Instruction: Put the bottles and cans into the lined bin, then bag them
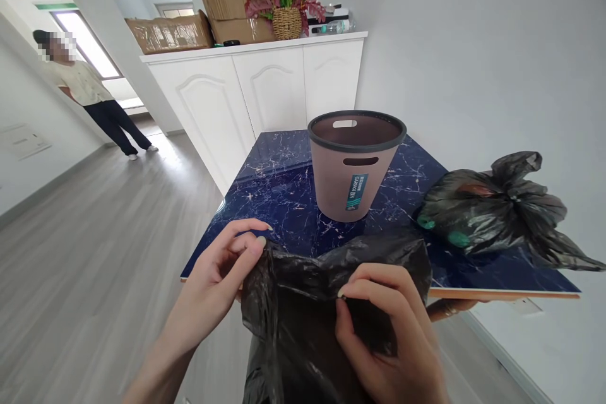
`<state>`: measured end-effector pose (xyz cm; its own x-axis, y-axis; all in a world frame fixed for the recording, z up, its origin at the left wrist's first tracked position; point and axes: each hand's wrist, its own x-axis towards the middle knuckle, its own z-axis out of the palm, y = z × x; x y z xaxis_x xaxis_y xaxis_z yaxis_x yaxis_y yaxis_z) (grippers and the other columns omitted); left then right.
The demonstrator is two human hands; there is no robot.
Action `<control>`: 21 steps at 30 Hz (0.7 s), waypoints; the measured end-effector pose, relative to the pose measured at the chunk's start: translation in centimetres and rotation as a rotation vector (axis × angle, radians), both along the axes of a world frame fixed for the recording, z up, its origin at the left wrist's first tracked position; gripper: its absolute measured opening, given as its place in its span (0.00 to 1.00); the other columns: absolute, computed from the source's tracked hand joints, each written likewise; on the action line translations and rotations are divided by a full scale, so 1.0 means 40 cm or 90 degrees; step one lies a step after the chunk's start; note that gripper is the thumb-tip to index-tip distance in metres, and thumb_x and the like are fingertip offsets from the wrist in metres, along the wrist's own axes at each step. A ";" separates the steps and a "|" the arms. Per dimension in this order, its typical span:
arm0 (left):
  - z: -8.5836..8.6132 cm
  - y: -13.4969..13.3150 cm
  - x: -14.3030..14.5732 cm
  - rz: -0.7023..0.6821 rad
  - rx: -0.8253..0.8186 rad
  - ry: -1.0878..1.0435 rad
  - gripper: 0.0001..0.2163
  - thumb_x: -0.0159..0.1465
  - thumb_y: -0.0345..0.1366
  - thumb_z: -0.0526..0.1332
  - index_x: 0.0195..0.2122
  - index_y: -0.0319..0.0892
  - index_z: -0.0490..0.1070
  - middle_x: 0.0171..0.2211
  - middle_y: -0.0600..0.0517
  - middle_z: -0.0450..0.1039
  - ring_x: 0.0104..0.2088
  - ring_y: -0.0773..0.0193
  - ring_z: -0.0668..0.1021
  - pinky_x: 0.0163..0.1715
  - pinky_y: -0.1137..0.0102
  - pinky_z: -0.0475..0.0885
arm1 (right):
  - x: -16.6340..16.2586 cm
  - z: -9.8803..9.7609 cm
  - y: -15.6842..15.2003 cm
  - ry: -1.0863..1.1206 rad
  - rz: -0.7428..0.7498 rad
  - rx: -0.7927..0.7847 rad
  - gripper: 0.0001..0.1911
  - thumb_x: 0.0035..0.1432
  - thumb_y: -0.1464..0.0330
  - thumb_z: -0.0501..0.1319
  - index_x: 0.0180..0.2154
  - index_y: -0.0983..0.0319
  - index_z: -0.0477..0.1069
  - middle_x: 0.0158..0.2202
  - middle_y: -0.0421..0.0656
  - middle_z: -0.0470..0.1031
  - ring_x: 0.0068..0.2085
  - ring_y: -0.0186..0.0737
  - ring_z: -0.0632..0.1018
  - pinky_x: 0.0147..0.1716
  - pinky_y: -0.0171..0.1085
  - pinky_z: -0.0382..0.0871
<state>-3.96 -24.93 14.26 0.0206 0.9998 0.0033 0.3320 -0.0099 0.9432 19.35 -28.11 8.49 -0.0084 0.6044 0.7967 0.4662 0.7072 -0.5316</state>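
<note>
Plainly, left grip (215, 287) and right grip (400, 319) (pinch-narrow) on black bag (305, 344).

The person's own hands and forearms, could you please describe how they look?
The left hand and right hand are gloveless, with slender fingers and longish nails. No ring or watch shows. The left forearm shows no sleeve; beyond the right hand, the frame ends.
</note>
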 end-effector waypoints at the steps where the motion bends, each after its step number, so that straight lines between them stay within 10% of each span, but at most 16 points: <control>1: -0.003 0.001 -0.004 0.017 -0.002 -0.011 0.21 0.71 0.55 0.64 0.58 0.51 0.71 0.31 0.56 0.69 0.28 0.67 0.70 0.25 0.77 0.69 | 0.001 -0.002 -0.001 -0.006 0.008 -0.005 0.17 0.64 0.83 0.62 0.50 0.60 0.72 0.45 0.43 0.75 0.44 0.35 0.79 0.46 0.34 0.76; 21: -0.032 0.022 -0.071 0.225 0.113 -0.262 0.16 0.62 0.46 0.76 0.44 0.45 0.75 0.27 0.56 0.75 0.25 0.67 0.73 0.25 0.76 0.72 | 0.048 -0.057 -0.031 0.150 -0.121 -0.095 0.15 0.66 0.76 0.64 0.52 0.58 0.75 0.40 0.42 0.74 0.39 0.39 0.76 0.39 0.37 0.73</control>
